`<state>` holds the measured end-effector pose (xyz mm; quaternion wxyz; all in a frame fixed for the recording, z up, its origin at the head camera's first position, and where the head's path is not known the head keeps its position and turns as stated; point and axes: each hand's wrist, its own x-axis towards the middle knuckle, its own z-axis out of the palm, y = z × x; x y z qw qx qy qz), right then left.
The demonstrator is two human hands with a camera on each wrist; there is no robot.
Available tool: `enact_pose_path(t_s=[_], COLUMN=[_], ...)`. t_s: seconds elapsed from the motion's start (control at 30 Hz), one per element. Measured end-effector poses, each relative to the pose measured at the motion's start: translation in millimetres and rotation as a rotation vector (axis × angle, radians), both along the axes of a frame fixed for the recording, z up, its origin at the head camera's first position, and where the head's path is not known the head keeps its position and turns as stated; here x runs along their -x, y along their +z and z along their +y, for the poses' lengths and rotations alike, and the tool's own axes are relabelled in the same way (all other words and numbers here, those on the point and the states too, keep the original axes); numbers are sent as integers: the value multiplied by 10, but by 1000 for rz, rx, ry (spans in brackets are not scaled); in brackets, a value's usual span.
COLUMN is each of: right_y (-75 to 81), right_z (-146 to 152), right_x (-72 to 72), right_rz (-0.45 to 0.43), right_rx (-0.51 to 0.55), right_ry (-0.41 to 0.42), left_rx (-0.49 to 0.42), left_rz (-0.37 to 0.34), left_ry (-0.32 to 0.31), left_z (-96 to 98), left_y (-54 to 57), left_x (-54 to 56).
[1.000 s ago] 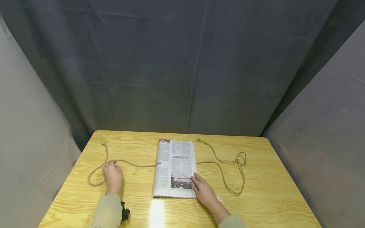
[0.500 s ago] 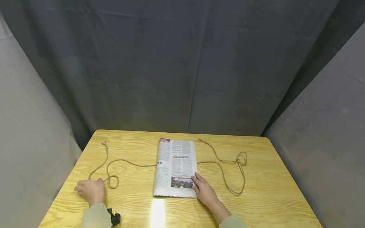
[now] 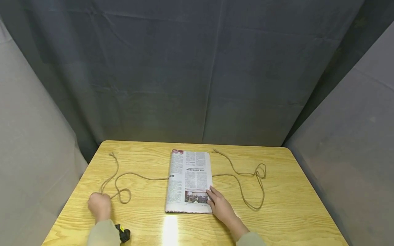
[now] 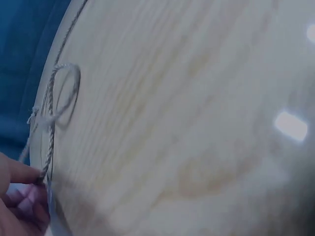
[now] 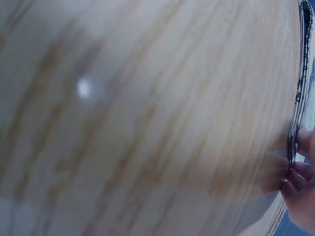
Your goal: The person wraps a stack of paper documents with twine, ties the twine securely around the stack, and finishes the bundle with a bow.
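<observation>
A folded newspaper (image 3: 197, 181) lies on the wooden table, with a thin brown rope (image 3: 144, 177) running under it and out on both sides. My left hand (image 3: 100, 205) is at the table's front left and pinches the rope between thumb and finger, as the left wrist view shows. Beside that hand the rope makes a small loop (image 4: 78, 91). At the newspaper's lower right edge, my right hand (image 3: 223, 208) grips the paper; in the right wrist view the folded layers (image 5: 298, 98) sit between thumb and fingers (image 5: 298, 177). The left palm is hidden in the head view.
Right of the newspaper the rope's other half (image 3: 261, 186) lies in loose bends. Its left end (image 3: 112, 154) lies near the back left corner. A dark curtain (image 3: 197, 75) hangs behind the table, and pale cloths (image 3: 344, 136) hang at the sides.
My left hand has moved left and toward the front edge, and its fingers, spread half a second ago, are now drawn in. The rope there now has a small loop. My right hand stays put.
</observation>
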<state>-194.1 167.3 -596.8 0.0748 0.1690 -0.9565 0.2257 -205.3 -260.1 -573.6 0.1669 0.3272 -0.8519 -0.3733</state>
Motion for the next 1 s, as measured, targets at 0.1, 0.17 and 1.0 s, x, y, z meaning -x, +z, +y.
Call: enact_pose_path(t_s=[0.1, 0.17, 1.0], right_y=[-3, -10, 0], right_z=[4, 5, 16], right_x=[2, 4, 17], right_rz=[1, 0, -58], right_rx=[2, 8, 23], right_ry=[2, 2, -2], left_rx=[-29, -30, 98], left_rz=[119, 201, 468], left_ry=[-9, -15, -762], left_z=[105, 206, 2322], left_y=[61, 128, 294], left_x=[98, 204, 883])
